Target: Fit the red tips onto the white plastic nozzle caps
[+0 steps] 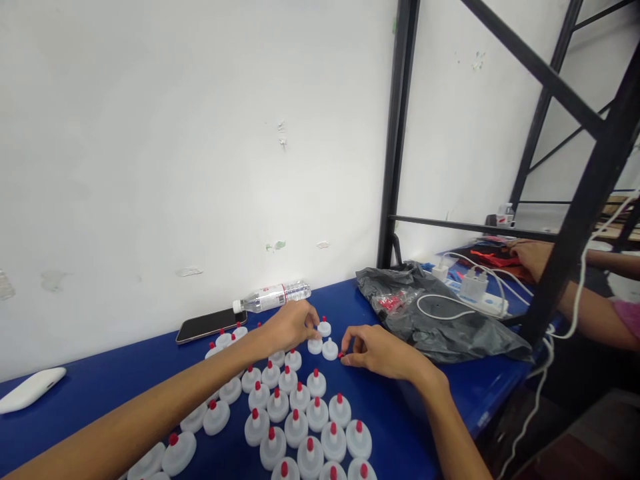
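My left hand (pixel 295 325) is closed, its fingertips at the top of a white nozzle cap (pixel 315 346); they hide its spout. Between the thumb and fingers of my right hand (pixel 373 350) is a small red tip (pixel 341 355), low over the table. Just left of that tip stands a white nozzle cap (pixel 330 349) with no red on its spout. Behind it is another cap (pixel 324 327) with a red tip. Several more red-tipped white nozzle caps (pixel 317 415) stand upright in loose rows nearer to me, some partly behind my left forearm.
Along the wall lie a plastic bottle (pixel 273 297) and a phone (pixel 210 325). A white device (pixel 33 390) is far left. To the right are a dark plastic bag (pixel 450 340), a power strip (pixel 480 298) with cables and a black metal frame (pixel 395 133). Beyond it, another person's hand (pixel 533 257) shows.
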A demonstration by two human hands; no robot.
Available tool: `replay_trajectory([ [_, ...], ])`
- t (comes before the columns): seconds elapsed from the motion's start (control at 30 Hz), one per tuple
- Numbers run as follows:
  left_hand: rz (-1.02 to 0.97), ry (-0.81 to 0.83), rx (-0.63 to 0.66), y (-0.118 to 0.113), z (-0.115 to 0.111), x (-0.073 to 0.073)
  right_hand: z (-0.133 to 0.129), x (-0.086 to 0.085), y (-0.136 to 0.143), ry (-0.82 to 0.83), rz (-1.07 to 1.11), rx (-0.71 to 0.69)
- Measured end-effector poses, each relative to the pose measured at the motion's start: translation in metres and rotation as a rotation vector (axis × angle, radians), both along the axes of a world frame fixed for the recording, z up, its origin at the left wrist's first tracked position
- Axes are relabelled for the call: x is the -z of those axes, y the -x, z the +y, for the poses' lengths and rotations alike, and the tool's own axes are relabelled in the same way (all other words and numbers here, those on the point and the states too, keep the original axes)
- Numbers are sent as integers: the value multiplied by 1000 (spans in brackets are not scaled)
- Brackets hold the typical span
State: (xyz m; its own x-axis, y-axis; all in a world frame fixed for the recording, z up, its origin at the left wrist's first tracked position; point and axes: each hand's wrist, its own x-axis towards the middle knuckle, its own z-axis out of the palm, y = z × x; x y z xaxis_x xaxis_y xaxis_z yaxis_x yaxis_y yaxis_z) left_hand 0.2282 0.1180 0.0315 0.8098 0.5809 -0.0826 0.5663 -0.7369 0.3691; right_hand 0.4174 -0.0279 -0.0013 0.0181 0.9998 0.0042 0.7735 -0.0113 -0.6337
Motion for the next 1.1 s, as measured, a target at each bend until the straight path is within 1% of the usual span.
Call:
replay_trajectory([
  [0.07, -45, -27, -19, -4, 2, -7, 0, 1, 0, -5, 0, -1],
  [0.13, -89, -62, -37, -11, 4, -8, 1, 2, 0, -18, -4, -5],
  [0.23, -118, -92, -22, -22, 6, -1, 1, 3, 0, -47, -14, -22],
  [0.3, -116, -81, 0, -28, 6, 6, 2, 4, -2, -68, -20, -26],
  [0.37, -122, -56, 14, -32, 6, 9, 2, 4, -4, -93, -27, 4],
  [0.4, -132, -42, 16, -33, 5, 8, 3, 3, -5, -111, -31, 33],
  [0.47, -169, -17, 8, -30, 2, 2, 2, -1, -4, -162, -36, 102],
  [0.57, -248, 36, -17, -19, -12, -14, -3, -13, 6, -247, -10, 149],
  [0.7, -368, 176, -8, 4, -42, -33, -13, -36, 34, -351, 120, 40],
  [0.73, -414, 204, -12, 10, -49, -37, -16, -41, 41, -379, 159, 26],
  [0.8, -499, 270, -8, 22, -60, -46, -19, -48, 52, -432, 220, 41],
  [0.9, -551, 396, 31, 40, -68, -63, -20, -52, 62, -489, 255, 91],
  [1.0, -518, 475, 75, 57, -68, -77, -19, -52, 69, -511, 259, 93],
  [1.03, -506, 477, 81, 61, -66, -79, -18, -51, 71, -505, 263, 77],
  [1.1, -492, 447, 72, 68, -63, -79, -18, -50, 75, -477, 266, 22],
])
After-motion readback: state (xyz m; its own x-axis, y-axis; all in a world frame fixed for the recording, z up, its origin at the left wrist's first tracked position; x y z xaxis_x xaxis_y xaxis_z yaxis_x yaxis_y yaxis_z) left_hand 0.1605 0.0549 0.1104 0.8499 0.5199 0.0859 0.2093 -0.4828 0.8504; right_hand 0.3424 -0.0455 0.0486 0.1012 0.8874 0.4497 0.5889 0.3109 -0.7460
